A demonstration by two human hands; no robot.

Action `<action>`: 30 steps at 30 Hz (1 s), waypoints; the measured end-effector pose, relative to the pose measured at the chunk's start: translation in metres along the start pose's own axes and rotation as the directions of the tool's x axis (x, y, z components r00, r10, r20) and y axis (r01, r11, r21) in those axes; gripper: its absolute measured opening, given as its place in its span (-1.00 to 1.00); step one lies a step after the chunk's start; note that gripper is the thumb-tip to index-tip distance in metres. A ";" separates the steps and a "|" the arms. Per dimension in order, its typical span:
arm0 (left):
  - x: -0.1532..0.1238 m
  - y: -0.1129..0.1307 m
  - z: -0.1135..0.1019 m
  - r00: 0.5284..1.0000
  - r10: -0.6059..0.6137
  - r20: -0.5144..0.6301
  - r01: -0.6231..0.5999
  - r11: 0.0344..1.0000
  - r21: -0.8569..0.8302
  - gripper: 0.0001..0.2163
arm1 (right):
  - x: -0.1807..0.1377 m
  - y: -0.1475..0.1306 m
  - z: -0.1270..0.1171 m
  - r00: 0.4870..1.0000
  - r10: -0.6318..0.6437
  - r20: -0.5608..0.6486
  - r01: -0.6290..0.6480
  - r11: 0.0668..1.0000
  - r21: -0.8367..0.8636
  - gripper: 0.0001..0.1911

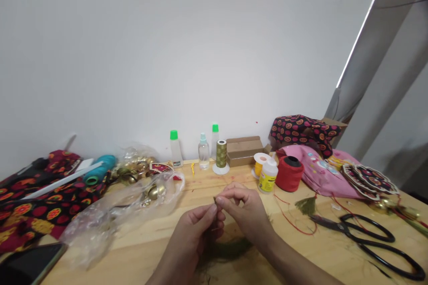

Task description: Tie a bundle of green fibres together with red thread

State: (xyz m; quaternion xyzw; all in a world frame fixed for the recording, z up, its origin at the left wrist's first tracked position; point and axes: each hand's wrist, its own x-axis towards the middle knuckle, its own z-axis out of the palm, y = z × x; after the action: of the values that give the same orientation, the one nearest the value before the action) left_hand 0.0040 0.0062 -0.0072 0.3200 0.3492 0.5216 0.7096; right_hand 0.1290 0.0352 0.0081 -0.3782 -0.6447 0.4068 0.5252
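My left hand (199,236) is closed, its thumb and fingers pinching the upper part of a dark olive-green thread bundle (210,242). Against it, my right hand (245,213) pinches the small tip at the bundle's top between thumb and forefinger. Just what lies between those fingertips is mostly hidden. Beneath both hands, more olive thread (230,249) lies on the wooden table. A finished-looking green tassel (306,205) with red cord rests to the right, beside the black-handled scissors (347,229).
Behind the hands stand a green thread spool (221,155), a glue bottle (268,177), a red thread cone (290,173) and clear bottles (203,155). A plastic bag (100,222) with brass bells (154,190) spreads at left, near a phone (31,262). Pink fabric (310,169) lies right.
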 end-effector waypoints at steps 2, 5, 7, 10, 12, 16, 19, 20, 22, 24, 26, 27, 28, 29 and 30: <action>0.000 0.000 0.000 1.000 0.010 0.012 -0.010 1.000 0.011 -0.84 | 0.000 0.001 -0.001 1.000 -0.007 0.003 0.007 1.000 -0.017 -0.91; 0.000 0.000 0.002 0.999 0.036 0.029 -0.038 0.998 0.048 -0.82 | 0.000 0.001 -0.002 1.000 -0.015 0.016 0.016 0.999 -0.037 -0.91; 0.000 0.001 0.003 0.999 0.041 0.024 -0.042 0.997 0.063 -0.81 | 0.000 0.000 -0.002 1.000 -0.018 0.018 0.019 0.999 -0.043 -0.91; 0.000 0.002 0.005 1.000 0.023 -0.003 -0.022 0.998 0.052 -0.84 | 0.000 0.000 -0.003 1.000 -0.017 -0.013 0.016 0.998 -0.060 -0.87; -0.001 0.002 0.004 0.999 0.022 -0.034 -0.021 0.999 0.037 -0.86 | 0.001 0.001 -0.006 0.999 -0.020 -0.041 0.017 0.997 -0.069 -0.83; -0.001 0.002 0.000 0.997 0.008 -0.075 -0.007 1.000 0.017 -0.86 | 0.005 0.007 -0.018 0.999 -0.015 -0.045 0.011 0.996 -0.089 -0.79; -0.001 0.004 -0.004 0.997 0.001 -0.078 -0.002 1.000 -0.011 -0.87 | 0.008 0.010 -0.026 1.000 -0.024 -0.014 0.023 0.995 -0.098 -0.77; -0.001 0.004 -0.005 0.997 0.003 -0.083 -0.004 1.000 -0.019 -0.87 | 0.008 0.010 -0.027 1.000 -0.026 0.002 0.026 0.994 -0.106 -0.77; -0.001 0.006 -0.005 0.995 -0.003 -0.104 -0.001 0.999 -0.037 -0.87 | 0.008 0.009 -0.028 0.998 -0.016 0.056 0.024 0.990 -0.141 -0.77; -0.002 0.008 -0.005 0.992 -0.015 -0.126 0.008 0.998 -0.057 -0.86 | 0.007 0.007 -0.026 0.991 0.008 0.131 0.015 0.984 -0.179 -0.80; -0.002 0.010 -0.005 0.991 -0.007 -0.131 -0.002 0.998 -0.070 -0.84 | 0.005 0.004 -0.023 0.982 0.036 0.183 -0.001 0.983 -0.184 -0.85; -0.003 0.010 -0.004 0.991 0.002 -0.130 -0.011 0.997 -0.070 -0.84 | 0.004 0.003 -0.022 0.980 0.046 0.192 -0.013 0.985 -0.169 -0.86; -0.003 0.010 -0.004 0.992 0.012 -0.129 -0.020 0.998 -0.066 -0.83 | 0.003 0.003 -0.021 0.980 0.055 0.189 -0.027 0.989 -0.148 -0.87; -0.003 0.011 -0.004 0.992 0.018 -0.128 -0.026 0.998 -0.061 -0.82 | 0.002 0.002 -0.020 0.981 0.064 0.182 -0.042 0.992 -0.122 -0.87; -0.003 0.011 -0.004 0.992 0.021 -0.127 -0.028 0.998 -0.054 -0.82 | 0.002 0.002 -0.019 0.983 0.071 0.170 -0.055 0.994 -0.095 -0.87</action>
State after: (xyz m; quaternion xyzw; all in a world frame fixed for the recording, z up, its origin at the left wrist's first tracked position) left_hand -0.0051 0.0064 0.0000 0.2704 0.3748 0.5591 0.6883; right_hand 0.1474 0.0399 0.0091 -0.3851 -0.6931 0.4251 0.4367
